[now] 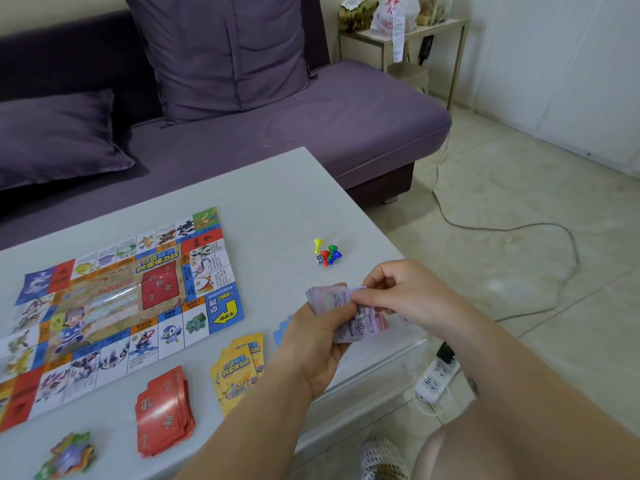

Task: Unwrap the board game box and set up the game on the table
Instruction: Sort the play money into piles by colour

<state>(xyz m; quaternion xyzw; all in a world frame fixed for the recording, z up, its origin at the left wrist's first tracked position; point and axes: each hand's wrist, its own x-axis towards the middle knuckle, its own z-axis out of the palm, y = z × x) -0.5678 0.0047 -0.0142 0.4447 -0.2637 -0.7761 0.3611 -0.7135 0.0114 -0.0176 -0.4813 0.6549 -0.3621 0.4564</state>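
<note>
A colourful paper game board (114, 306) lies unfolded on the white table (277, 202). My left hand (318, 344) grips a stack of purple play money (356, 317) above the table's right edge. My right hand (401, 292) pinches the top notes of that stack. Four coloured pawns (329, 252) and a white die (319, 260) sit together beyond my hands. A red card pile (164, 417), a yellow card pile (239, 368) and a heap of star-shaped tokens (69, 455) lie along the near edge. A blue card (282, 330) peeks out behind my left hand.
A purple sofa (311, 126) with cushions runs behind the table. On the tiled floor to the right lie a white power strip (436, 379) and a grey cable (519, 230). A small side table (415, 32) with bags stands in the far corner.
</note>
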